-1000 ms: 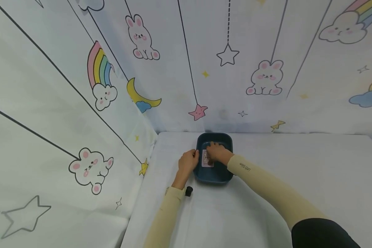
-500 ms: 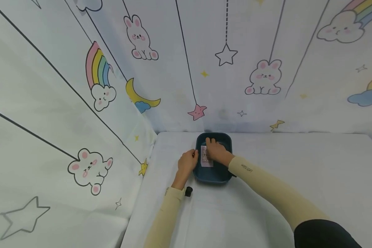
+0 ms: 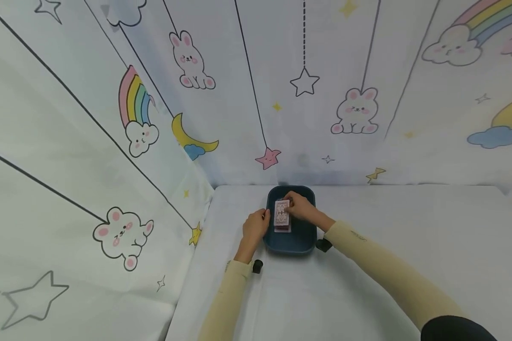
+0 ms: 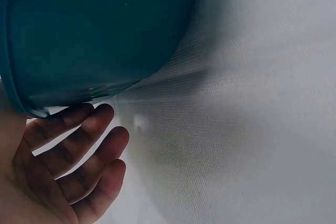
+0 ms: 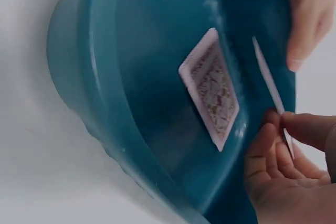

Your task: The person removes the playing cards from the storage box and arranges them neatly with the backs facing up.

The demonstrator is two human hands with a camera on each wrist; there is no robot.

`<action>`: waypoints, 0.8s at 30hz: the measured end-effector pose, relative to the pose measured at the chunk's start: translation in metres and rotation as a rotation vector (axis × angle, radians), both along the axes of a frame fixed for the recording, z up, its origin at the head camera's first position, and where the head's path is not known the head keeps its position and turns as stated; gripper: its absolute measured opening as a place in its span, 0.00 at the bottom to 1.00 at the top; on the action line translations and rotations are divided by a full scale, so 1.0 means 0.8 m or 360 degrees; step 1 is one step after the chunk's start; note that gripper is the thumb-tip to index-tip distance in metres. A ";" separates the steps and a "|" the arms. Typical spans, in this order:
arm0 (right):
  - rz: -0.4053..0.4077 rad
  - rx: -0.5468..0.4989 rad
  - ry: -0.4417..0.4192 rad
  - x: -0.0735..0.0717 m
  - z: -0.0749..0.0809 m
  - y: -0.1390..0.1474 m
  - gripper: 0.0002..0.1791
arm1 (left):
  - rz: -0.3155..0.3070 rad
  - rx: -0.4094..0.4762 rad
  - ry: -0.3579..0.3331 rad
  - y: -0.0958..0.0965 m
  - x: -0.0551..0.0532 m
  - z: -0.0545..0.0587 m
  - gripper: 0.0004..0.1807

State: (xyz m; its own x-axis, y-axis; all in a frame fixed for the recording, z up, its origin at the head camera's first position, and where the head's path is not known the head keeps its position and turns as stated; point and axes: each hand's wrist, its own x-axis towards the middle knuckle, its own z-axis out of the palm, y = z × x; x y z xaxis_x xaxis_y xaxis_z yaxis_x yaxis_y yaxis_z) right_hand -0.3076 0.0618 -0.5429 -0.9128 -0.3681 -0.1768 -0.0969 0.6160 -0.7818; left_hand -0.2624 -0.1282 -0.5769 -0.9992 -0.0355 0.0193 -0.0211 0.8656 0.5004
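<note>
A dark blue plastic basin (image 3: pixel 296 242) stands on the white table. My left hand (image 3: pixel 255 228) holds its left rim; the left wrist view shows the fingers (image 4: pixel 97 156) curled along the outer wall, the thumb hidden there. In the right wrist view the left hand (image 5: pixel 310 19) has its thumb over the rim. My right hand (image 3: pixel 304 208) is over the basin and pinches a playing card (image 5: pixel 269 83), seen edge-on, between thumb and fingers. Below it lies a patterned stack of playing cards (image 5: pixel 212 90) on the basin's floor, mostly covered by the raised card in the head view.
White cloth covers the table (image 3: pixel 375 246). A printed wall sheet (image 3: pixel 239 104) with rabbits, stars and rainbows rises right behind the basin and along the left side. Black wrist mounts sit on the left wrist (image 3: pixel 258 266) and right wrist (image 3: pixel 324 245).
My right hand, earlier lying over the cards, has lifted a card off the stack and shifted slightly right. The left hand stays at the rim. The head view has tilted slightly.
</note>
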 end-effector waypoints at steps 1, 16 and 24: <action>-0.0006 -0.0058 -0.0015 0.001 0.002 0.003 0.21 | 0.0007 0.0000 -0.0005 0.000 0.000 0.000 0.20; -0.0021 -0.0307 -0.0103 0.020 0.022 0.046 0.23 | 0.0047 -0.0012 -0.0022 0.006 0.001 -0.002 0.20; 0.0018 -0.0341 -0.0082 0.024 0.034 0.065 0.25 | 0.0053 -0.0003 -0.0013 0.006 0.002 0.001 0.20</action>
State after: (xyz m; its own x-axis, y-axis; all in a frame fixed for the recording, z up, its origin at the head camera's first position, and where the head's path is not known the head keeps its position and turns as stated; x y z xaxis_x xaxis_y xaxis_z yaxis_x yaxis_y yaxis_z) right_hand -0.2883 0.1138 -0.5158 -0.9004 -0.4121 -0.1396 -0.0594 0.4343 -0.8988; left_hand -0.2608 -0.1237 -0.5759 -0.9976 -0.0687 0.0112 -0.0540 0.8651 0.4987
